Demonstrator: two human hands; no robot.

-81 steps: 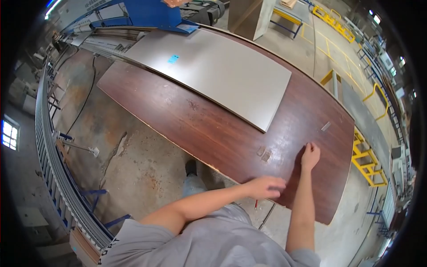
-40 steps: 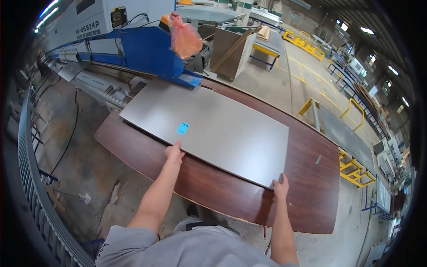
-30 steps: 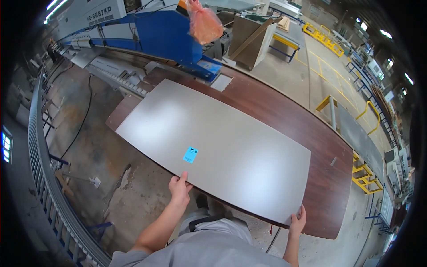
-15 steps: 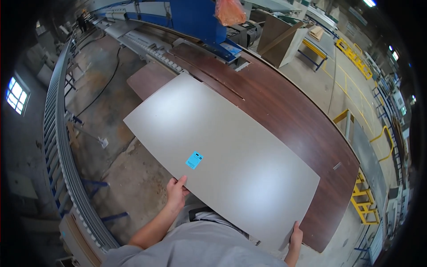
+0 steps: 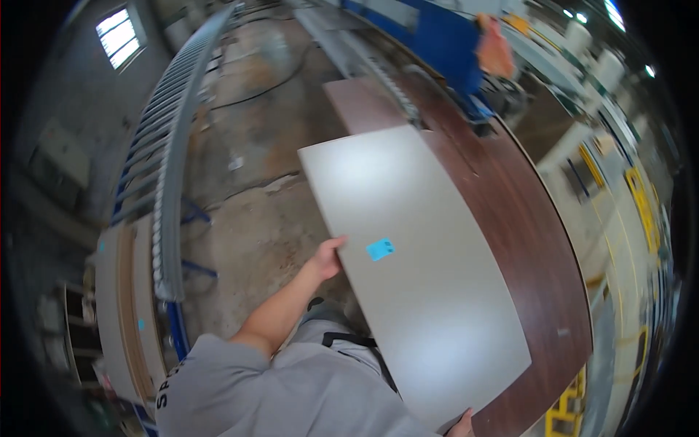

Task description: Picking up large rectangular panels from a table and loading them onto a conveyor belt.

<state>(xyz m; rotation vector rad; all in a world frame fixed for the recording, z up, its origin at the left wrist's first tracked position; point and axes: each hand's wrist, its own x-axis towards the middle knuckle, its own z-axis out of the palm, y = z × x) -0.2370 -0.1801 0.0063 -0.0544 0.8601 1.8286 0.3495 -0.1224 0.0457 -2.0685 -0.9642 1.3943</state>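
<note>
A large pale grey board (image 5: 429, 313) lies at a slant before me, with a light blue sticker (image 5: 380, 249) on its upper face. My left hand (image 5: 329, 259) grips its left long edge near the sticker, thumb on top and fingers hidden beneath. At the near end, low in the picture, my right hand (image 5: 460, 424) holds the corner; only its thumb and part of the hand show. The board overlaps a dark brown wood-grain surface (image 5: 502, 211) on its right. Whether the two touch I cannot tell.
A grey roller conveyor (image 5: 169, 182) on blue legs runs along the left. By its near end stand several boards (image 5: 120, 306). Far ahead is a blue machine (image 5: 451, 44) with an orange plastic bag (image 5: 495, 51). Yellow frames (image 5: 644, 207) stand at the right.
My view has swung left, so the scene has shifted right and turned. Both hands keep their hold on the board, which now points more straight ahead in the picture.
</note>
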